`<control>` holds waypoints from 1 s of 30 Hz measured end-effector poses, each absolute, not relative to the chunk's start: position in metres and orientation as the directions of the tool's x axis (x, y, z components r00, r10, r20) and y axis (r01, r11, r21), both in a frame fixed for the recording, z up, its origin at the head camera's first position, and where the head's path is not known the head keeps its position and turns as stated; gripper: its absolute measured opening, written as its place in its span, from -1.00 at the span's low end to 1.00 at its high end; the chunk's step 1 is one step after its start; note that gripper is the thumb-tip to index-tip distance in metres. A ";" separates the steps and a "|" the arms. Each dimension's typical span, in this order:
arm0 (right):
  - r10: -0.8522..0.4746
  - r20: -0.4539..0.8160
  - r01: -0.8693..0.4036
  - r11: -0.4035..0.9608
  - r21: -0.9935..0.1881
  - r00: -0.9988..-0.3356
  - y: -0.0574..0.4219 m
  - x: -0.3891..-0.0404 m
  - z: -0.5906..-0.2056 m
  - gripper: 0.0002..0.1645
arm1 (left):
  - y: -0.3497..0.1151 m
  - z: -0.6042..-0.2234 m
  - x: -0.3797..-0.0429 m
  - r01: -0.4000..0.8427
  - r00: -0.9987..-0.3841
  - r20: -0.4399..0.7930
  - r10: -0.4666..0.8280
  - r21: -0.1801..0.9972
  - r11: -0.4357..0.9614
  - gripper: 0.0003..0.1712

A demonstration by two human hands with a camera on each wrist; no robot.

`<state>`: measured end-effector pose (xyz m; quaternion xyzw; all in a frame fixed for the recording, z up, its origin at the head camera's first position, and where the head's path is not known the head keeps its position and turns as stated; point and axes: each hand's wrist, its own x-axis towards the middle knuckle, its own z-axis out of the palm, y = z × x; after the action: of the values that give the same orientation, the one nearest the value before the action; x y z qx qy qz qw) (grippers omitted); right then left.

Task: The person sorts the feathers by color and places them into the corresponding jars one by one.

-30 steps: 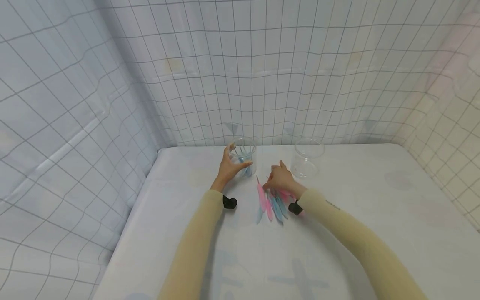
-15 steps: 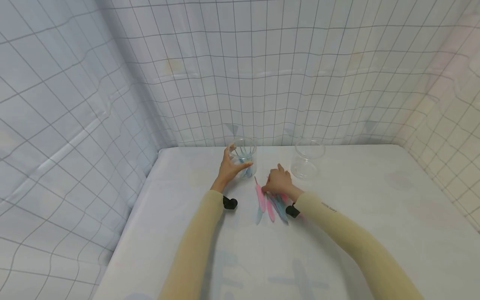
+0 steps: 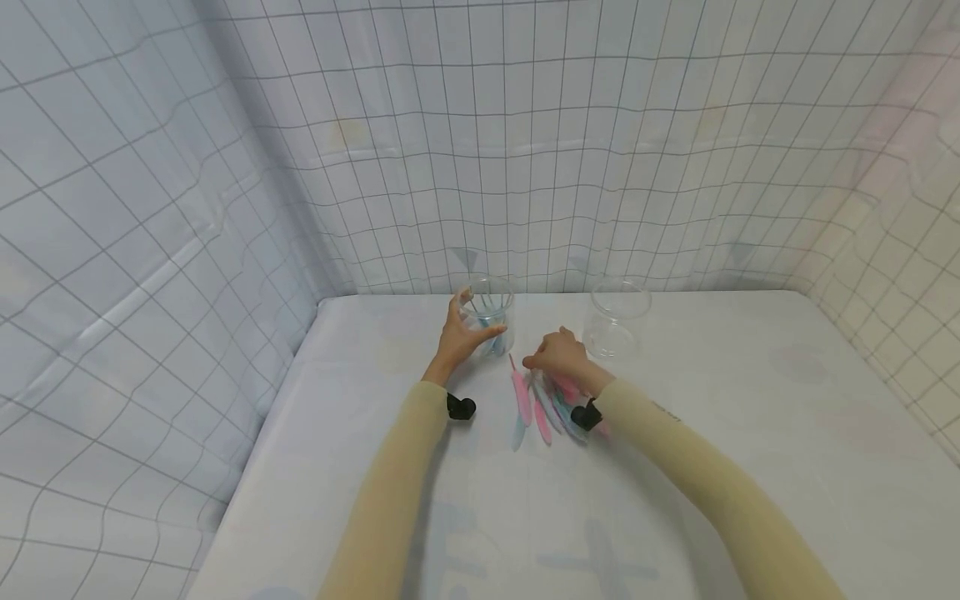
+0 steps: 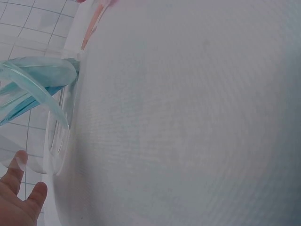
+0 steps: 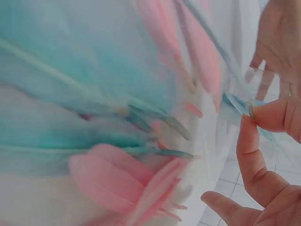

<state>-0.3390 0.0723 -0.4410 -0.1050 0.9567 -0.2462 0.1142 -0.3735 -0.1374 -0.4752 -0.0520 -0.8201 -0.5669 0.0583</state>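
Note:
My left hand (image 3: 457,337) holds a clear round jar (image 3: 507,340) at its left side, thumb across the front and fingers behind. Inside the jar stand several blue feathers (image 4: 40,73), quills up. Just right of it, my right hand (image 3: 561,357) is over a pile of pink and blue feathers. In the right wrist view, its thumb and index finger pinch the quill tip of a pale blue feather (image 5: 214,40). Under the hand lie more blue feathers (image 5: 56,94) and pink feathers (image 5: 106,176). A pink feather (image 3: 522,398) lies at the pile's left side.
A second clear jar (image 3: 636,321) stands behind the right hand, to the right of the first. White cloth covers the table (image 3: 360,467). Gridded white curtains (image 3: 525,150) enclose the back and sides.
My right hand went down to the quills at the pile, then rose slightly with a blue feather in its fingertips. Blue feathers in the pile shifted right. The left hand stayed at the jar.

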 end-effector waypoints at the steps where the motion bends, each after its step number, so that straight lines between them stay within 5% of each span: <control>1: -0.254 -0.155 -0.140 0.842 -0.521 -0.955 0.073 -0.339 -0.438 -0.56 | -0.137 -0.475 -0.374 0.152 -0.988 0.156 0.019 0.924 0.351 0.21; 15: -0.166 -0.114 0.021 0.475 -0.880 -0.980 0.085 -0.359 -0.413 -0.55 | -0.137 -0.476 -0.372 0.159 -0.987 0.160 0.027 0.922 0.354 0.21; 19: -0.109 -0.070 0.026 0.362 -0.932 -0.992 0.083 -0.364 -0.399 -0.49 | -0.137 -0.477 -0.372 0.165 -0.986 0.167 0.023 0.920 0.354 0.20; 30: 0.136 0.052 -0.039 0.101 -0.994 -0.989 0.063 -0.378 -0.375 -0.70 | -0.136 -0.476 -0.374 0.160 -0.986 0.165 0.019 0.920 0.358 0.18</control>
<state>-0.3778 0.0629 -0.3747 0.0331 0.7391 -0.6696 -0.0653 -0.3740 -0.1363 -0.4765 -0.0545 -0.8216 -0.5640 0.0628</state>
